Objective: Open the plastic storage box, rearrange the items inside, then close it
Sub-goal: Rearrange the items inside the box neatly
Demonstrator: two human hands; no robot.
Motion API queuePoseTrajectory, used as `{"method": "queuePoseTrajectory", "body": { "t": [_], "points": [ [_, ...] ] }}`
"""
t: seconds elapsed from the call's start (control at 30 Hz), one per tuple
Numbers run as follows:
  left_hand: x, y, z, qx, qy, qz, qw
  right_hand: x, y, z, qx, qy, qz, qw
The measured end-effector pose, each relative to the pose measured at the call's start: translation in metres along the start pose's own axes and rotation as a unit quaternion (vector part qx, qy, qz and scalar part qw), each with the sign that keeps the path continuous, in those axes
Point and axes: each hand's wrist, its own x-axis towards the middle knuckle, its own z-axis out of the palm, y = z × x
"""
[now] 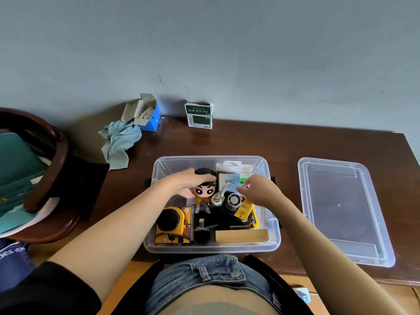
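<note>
We see the open storage box [211,246] mid-table, long axis running 12 to 6, lid [345,212] off at 3 o'clock. Left hand [188,181] grips the doll [204,192]; right hand [259,189] hovers curled, seemingly holding nothing.

one box [273,243], one lid [345,210], two hands [188,181]

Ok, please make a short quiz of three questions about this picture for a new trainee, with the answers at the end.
1. True or false: the lid is on the storage box.
2. Which hand holds the doll by its head?
3. Choose one. The wooden block lies: A) at the near wall of the box, B) on the lid, C) beside the green carton.

Key: 1 false, it lies on the table to the right. 2 the left hand. 3 A.
</note>
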Motion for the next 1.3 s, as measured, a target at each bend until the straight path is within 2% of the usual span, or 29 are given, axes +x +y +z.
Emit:
{"method": "queuePoseTrajectory", "body": {
  "t": [0.07, 0.17, 0.37, 0.47, 0.57, 0.63, 0.7, 0.8, 0.97, 1.1, 1.3],
  "points": [
    [0.003, -0.001, 0.009, -0.061, 0.042, 0.001, 0.997, 0.004, -0.003, 0.001, 0.018, -0.007, 0.001, 1.0],
    [0.006, -0.003, 0.016, -0.067, 0.079, 0.003, 0.995, 0.007, -0.004, 0.005, 0.029, -0.011, -0.003, 1.0],
    [-0.006, 0.001, 0.0, -0.019, 0.06, -0.047, 0.997, 0.004, -0.001, 0.006, 0.027, -0.011, 0.01, 1.0],
    [-0.003, -0.006, -0.007, -0.094, 0.07, -0.071, 0.991, 0.001, 0.005, 0.003, 0.026, -0.005, 0.01, 1.0],
    [-0.002, -0.01, -0.001, -0.216, 0.004, -0.08, 0.973, -0.003, 0.007, 0.001, 0.025, 0.005, 0.006, 1.0],
    [-0.002, -0.011, 0.005, -0.206, -0.015, -0.066, 0.976, -0.005, 0.008, 0.0, 0.025, 0.011, 0.004, 1.0],
    [0.0, -0.015, 0.008, -0.196, 0.005, -0.053, 0.979, -0.008, 0.01, -0.001, 0.03, 0.015, 0.007, 0.999],
    [0.004, -0.02, 0.004, -0.251, 0.034, -0.082, 0.964, -0.01, 0.012, -0.001, 0.035, 0.011, 0.009, 0.999],
    [0.0, -0.017, 0.007, -0.27, 0.043, -0.102, 0.957, -0.009, 0.006, 0.006, 0.028, -0.04, -0.001, 0.999],
    [-0.003, -0.013, 0.011, -0.314, 0.042, -0.104, 0.943, -0.003, 0.004, 0.012, 0.057, -0.025, -0.004, 0.998],
    [-0.006, -0.011, 0.012, -0.289, 0.044, -0.113, 0.95, 0.01, -0.003, 0.017, 0.064, 0.02, 0.034, 0.997]
  ]
}}
